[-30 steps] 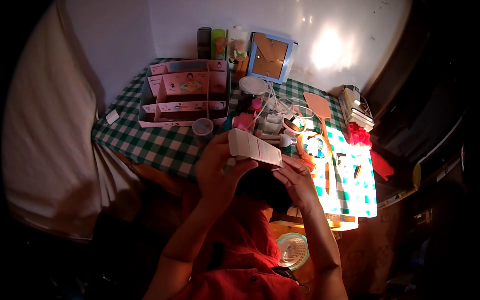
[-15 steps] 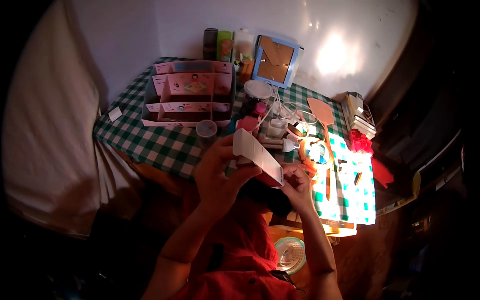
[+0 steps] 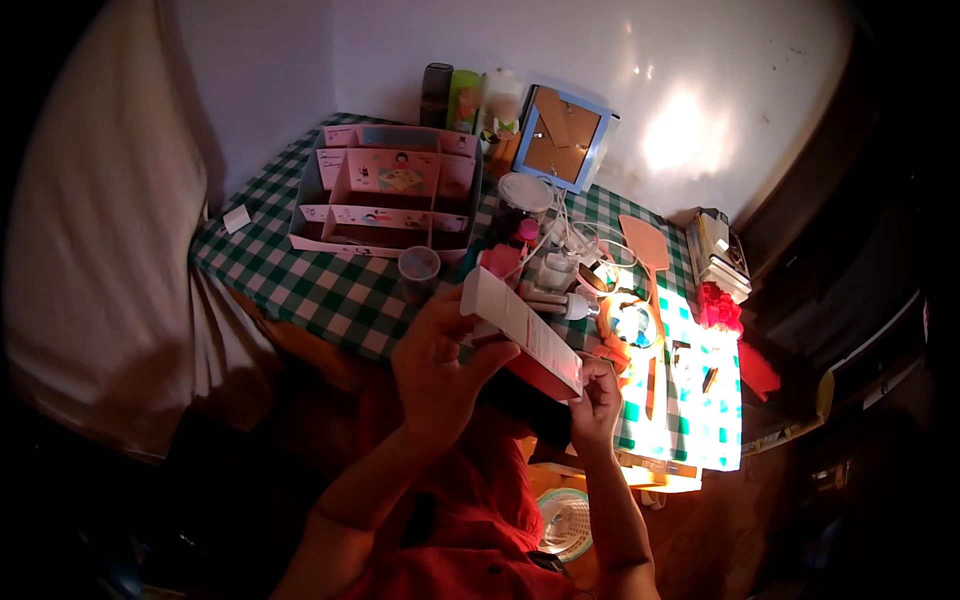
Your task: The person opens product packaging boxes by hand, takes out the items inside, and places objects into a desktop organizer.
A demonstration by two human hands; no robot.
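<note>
A small white and red carton box [image 3: 530, 332] is held tilted above the near edge of the table, with print along its pale side. A rounded white flap sticks out at its upper left end. My left hand [image 3: 437, 365] grips that end, thumb along the near side. At the lower right end, my right hand [image 3: 597, 398] pinches the corner between thumb and fingers. Just beyond my left hand stands a clear plastic cup [image 3: 419, 265]. The far side of the box and some fingertips are hidden.
A pink compartment organizer [image 3: 385, 195] stands on the green checkered tablecloth [image 3: 345, 295]. Behind are bottles [image 3: 465, 98] and a blue picture frame [image 3: 565, 138]. Right of the cup lie jars, white cables [image 3: 605, 230] and an orange fly swatter [image 3: 645, 243]. Below sits a basket [image 3: 567, 525].
The box has shifted slightly right and down, and more of its printed side shows. My right hand has moved a little lower with its end. The view has shifted slightly.
</note>
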